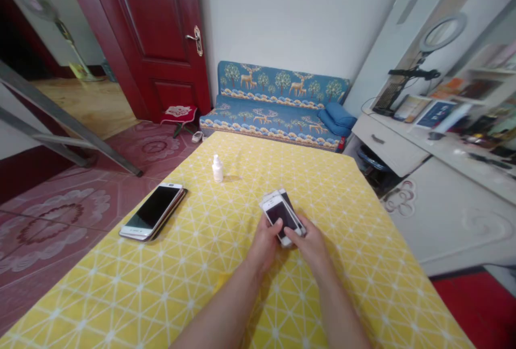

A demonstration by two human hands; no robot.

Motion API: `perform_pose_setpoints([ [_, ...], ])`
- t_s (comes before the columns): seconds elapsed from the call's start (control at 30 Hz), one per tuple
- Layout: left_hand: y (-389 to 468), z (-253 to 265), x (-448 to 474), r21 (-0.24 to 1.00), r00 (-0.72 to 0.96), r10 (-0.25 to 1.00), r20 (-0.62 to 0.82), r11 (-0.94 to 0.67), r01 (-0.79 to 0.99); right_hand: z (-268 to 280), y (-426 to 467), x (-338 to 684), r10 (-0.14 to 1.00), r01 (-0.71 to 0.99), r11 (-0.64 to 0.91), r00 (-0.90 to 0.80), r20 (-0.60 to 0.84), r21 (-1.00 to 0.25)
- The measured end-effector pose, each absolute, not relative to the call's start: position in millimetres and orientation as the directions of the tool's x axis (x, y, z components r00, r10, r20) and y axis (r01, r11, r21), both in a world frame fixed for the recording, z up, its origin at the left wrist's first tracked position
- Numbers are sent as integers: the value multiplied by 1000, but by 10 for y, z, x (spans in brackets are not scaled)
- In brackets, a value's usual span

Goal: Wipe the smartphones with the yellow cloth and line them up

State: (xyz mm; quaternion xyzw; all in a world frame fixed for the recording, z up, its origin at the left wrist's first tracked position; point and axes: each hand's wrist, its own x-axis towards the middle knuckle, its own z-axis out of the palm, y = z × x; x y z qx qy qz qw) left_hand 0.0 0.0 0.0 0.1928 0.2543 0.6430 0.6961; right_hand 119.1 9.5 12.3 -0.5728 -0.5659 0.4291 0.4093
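Note:
Several white smartphones (278,210), loosely stacked and slightly fanned, are held between my two hands over the yellow patterned tablecloth (189,284). My left hand (264,244) grips the stack from its left side, thumb resting on the top screen. From the right, my right hand (310,241) closes on the lower right end, its thumb also on the top phone. The uppermost phone has a dark screen facing up; those below are partly covered. My other fingers are mostly hidden beneath the stack.
A stack of larger phones (155,210) lies near the table's left edge. Further back stands a small white bottle (217,169). Beyond the table is a blue patterned sofa (274,109); a white cabinet (439,204) flanks the right, a metal ladder (92,147) the left.

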Motion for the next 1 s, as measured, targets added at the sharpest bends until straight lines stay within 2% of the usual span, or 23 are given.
perform_pose_setpoints([
  [0.1, 8, 23, -42, 638, 7, 997, -72, 52, -768, 45, 76, 1171, 998, 195, 58, 21, 63, -979],
  [0.2, 26, 44, -94, 714, -186, 981, -47, -97, -694, -7, 54, 1165, 974, 257, 193, 62, 216, -947],
  [0.3, 23, 78, -156, 831, -445, 895, 19, -262, -491, -16, 38, 1150, 915, 387, 378, -17, 403, -841],
  [0.37, 8, 104, -191, 894, -548, 830, 103, -319, -315, 8, 19, 1118, 878, 422, 470, -132, 461, -775],
  [0.43, -2, 113, -216, 933, -569, 805, 168, -316, -173, 42, -11, 1073, 854, 428, 519, -221, 471, -740],
  [0.53, 12, 75, -234, 966, -543, 822, 171, -247, -70, 68, -58, 1015, 843, 449, 536, -246, 478, -715],
  [0.8, 60, 10, -225, 972, -587, 799, 131, -219, -81, 5, -61, 1006, 821, 554, 550, -219, 528, -625],
  [0.93, 48, 32, -203, 964, -562, 823, 89, -214, -161, 20, -76, 990, 853, 653, 491, -225, 471, -577],
  [1.0, 47, 17, -183, 952, -529, 846, 59, -207, -225, 17, -83, 987, 869, 692, 434, -153, 470, -577],
])
